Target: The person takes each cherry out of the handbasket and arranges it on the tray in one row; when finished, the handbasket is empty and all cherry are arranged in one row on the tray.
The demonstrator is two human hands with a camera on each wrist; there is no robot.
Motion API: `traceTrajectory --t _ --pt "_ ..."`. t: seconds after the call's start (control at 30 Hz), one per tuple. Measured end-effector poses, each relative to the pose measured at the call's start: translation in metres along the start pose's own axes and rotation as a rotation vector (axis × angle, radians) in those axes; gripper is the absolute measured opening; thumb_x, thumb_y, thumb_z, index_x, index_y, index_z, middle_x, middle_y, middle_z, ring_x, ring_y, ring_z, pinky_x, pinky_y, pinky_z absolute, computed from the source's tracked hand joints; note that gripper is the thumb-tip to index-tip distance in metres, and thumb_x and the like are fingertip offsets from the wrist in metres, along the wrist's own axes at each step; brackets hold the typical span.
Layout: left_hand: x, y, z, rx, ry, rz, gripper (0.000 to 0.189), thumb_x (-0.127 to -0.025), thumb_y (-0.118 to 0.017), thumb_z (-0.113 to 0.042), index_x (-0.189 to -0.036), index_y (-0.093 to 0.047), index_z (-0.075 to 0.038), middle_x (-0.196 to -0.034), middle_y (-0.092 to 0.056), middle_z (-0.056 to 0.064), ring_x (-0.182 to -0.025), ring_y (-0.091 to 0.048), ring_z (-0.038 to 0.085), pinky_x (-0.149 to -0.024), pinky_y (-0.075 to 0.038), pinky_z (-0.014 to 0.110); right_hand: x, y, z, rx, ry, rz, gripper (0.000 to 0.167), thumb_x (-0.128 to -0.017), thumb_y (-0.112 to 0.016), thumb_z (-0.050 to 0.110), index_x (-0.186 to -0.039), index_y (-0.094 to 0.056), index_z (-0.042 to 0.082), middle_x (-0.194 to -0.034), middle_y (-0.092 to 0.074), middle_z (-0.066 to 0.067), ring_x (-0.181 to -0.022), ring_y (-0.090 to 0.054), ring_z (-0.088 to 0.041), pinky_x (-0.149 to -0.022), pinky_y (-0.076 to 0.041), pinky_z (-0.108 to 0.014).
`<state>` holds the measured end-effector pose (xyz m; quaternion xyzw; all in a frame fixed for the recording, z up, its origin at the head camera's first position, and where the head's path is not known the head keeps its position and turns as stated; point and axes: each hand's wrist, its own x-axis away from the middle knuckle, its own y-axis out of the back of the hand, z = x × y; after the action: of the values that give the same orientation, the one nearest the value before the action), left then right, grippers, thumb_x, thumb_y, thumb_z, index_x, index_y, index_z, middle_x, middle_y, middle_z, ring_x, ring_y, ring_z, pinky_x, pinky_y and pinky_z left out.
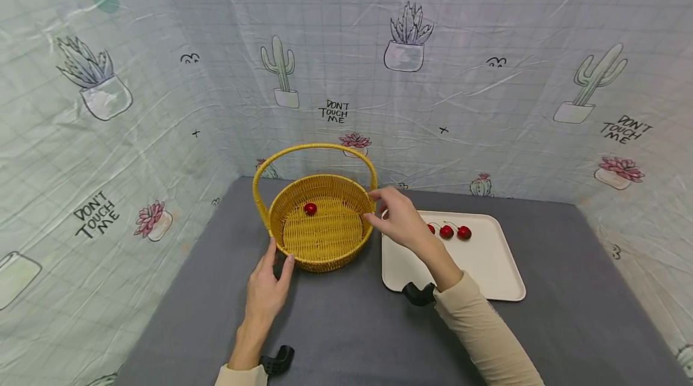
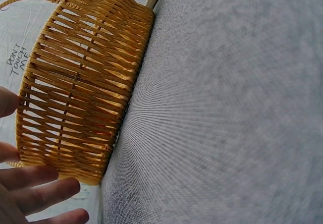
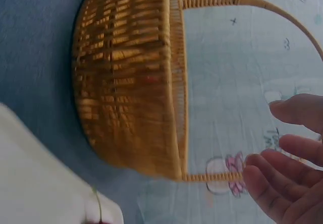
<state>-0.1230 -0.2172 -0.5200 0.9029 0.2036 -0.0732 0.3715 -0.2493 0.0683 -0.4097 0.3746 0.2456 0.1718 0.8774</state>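
Observation:
A yellow wicker basket point(image 1: 323, 265) with a tall hooped handle stands on the grey table. One red cherry point(image 1: 310, 209) lies inside it, toward the back. At the basket's front left rim is my left hand point(image 1: 265, 290), thumb and fingers spread and touching the rim. My right hand point(image 1: 399, 217) hovers by the right side, next to the handle's foot; in the right wrist view its loosely bent fingers point(image 3: 272, 183) hold nothing. On the cream tray point(image 1: 487, 272) lie stemmed cherries point(image 1: 464, 232), three of them showing, one partly hidden behind my right hand.
The tray stands just right of the basket, under my right forearm. Behind the grey table point(image 1: 346, 338) hangs a sheet point(image 1: 346, 31) printed with cacti and lettering; it also covers the sides. A black strap device point(image 1: 278, 361) sits at each wrist.

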Motion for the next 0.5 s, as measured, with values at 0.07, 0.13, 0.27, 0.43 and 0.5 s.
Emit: traceTrajectory --t 0.07,0.13,0.27,0.43,0.5 --pt "-0.001 0.0 0.001 0.001 -0.004 0.001 0.07 -0.102 -0.054 -0.046 -0.158 -0.032 -0.01 -0.144 -0.055 0.022 -0.119 -0.063 0.039 -0.095 -0.05 0.06 -0.006 -0.007 0.004 -0.018 0.012 0.013 0.043 -0.092 -0.072 0.022 -0.13 -0.061 0.005 -0.117 -0.063 -0.011 -0.092 -0.066 -0.025 -0.075 -0.057 -0.033" --pt "-0.001 0.0 0.001 -0.003 -0.004 0.003 0.07 -0.102 -0.054 -0.046 -0.158 -0.031 -0.011 -0.144 -0.055 0.021 -0.119 -0.064 0.038 -0.095 -0.05 0.059 -0.012 -0.014 0.008 -0.03 0.02 0.027 0.043 -0.092 -0.072 0.022 -0.13 -0.061 0.006 -0.117 -0.063 -0.01 -0.093 -0.066 -0.025 -0.076 -0.057 -0.033" --pt "-0.001 0.0 0.001 -0.011 -0.003 -0.001 0.07 -0.102 -0.054 -0.046 -0.158 -0.031 -0.012 -0.143 -0.056 0.021 -0.118 -0.064 0.037 -0.094 -0.051 0.059 -0.023 -0.027 0.014 -0.04 0.03 0.061 0.043 -0.092 -0.073 0.022 -0.131 -0.062 0.006 -0.118 -0.063 -0.009 -0.095 -0.066 -0.026 -0.077 -0.056 -0.033" --pt "0.0 0.0 0.001 -0.017 -0.001 0.0 0.069 -0.102 -0.054 -0.046 -0.158 -0.031 -0.011 -0.143 -0.056 0.021 -0.118 -0.064 0.038 -0.094 -0.051 0.059 -0.035 -0.04 0.02 -0.037 0.03 0.114 0.045 -0.092 -0.073 0.023 -0.132 -0.06 0.006 -0.121 -0.063 -0.01 -0.098 -0.066 -0.028 -0.078 -0.055 -0.034" --pt "0.0 0.0 0.0 -0.018 0.0 0.002 0.07 -0.102 -0.054 -0.046 -0.158 -0.031 -0.011 -0.142 -0.056 0.021 -0.118 -0.064 0.038 -0.094 -0.05 0.059 -0.04 -0.046 0.021 -0.033 0.024 0.135 0.047 -0.092 -0.073 0.024 -0.133 -0.06 0.005 -0.122 -0.062 -0.011 -0.098 -0.065 -0.029 -0.079 -0.055 -0.035"
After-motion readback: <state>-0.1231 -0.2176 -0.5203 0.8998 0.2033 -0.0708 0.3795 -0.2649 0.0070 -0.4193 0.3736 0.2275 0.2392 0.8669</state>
